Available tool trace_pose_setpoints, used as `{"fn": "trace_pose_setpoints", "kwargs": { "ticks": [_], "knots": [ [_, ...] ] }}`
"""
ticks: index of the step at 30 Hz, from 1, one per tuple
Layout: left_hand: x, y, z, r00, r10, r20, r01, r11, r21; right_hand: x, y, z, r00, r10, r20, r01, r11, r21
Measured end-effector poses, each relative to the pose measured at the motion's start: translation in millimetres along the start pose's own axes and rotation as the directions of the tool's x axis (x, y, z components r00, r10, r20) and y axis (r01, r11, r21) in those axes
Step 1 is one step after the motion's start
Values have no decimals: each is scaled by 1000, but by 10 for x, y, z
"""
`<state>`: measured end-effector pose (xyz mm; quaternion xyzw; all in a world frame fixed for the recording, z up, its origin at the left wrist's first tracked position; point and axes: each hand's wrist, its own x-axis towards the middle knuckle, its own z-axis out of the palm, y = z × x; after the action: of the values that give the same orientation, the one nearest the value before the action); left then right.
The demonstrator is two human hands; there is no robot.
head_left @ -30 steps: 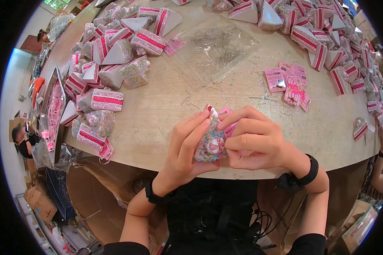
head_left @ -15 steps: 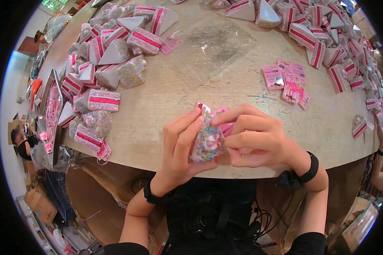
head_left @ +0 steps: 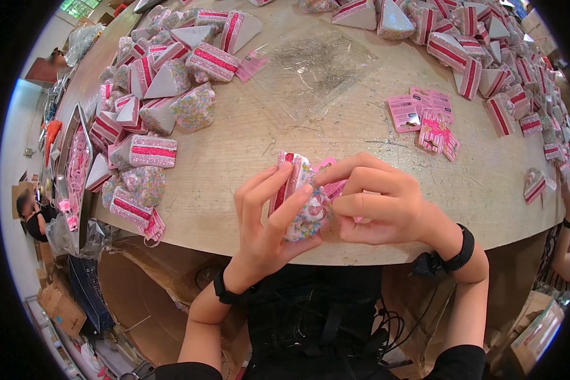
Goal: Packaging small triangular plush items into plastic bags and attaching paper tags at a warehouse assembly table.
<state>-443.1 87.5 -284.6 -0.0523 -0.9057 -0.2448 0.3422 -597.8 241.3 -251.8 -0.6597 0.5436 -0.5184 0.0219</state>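
Near the table's front edge, my left hand is wrapped round a toy cake slice with a speckled pastel face and a pink glittery striped side. Its thumb lies across the speckled face and its fingers are along the striped side. My right hand is closed in a pinch close by on the right, its forefinger reaching to the slice's edge. What its fingertips hold is too small to make out. A pink card tag shows between the slice and my right hand, partly hidden by the fingers.
Piles of similar cake slices lie at the left and far right. A clear plastic sheet with loose thin metal pins lies ahead. Pink cards sit right of it. A tray of pink items stands at the left edge.
My left hand has tilted the cake slice so that more of its striped side shows. My left fingers have shifted slightly left; my right hand keeps its pinch beside the slice.
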Motion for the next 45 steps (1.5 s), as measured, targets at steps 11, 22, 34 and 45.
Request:
{"fn": "trace_pose_setpoints", "kwargs": {
  "ticks": [11,22,34,45],
  "knots": [
    [-89,145,1,999,-43,16,39,976,213,-62,-35,4,984,-123,130,159,933,-324],
    [-70,127,48,998,21,-55,-7,969,245,-65,-48,-15,775,606,180,-610,642,466],
    [-58,131,15,999,-43,-18,45,983,181,-33,-124,-8,620,732,282,-748,445,492],
    [-95,88,55,989,96,-116,-54,945,324,-36,-108,37,888,458,42,-459,876,146]
  ]
}}
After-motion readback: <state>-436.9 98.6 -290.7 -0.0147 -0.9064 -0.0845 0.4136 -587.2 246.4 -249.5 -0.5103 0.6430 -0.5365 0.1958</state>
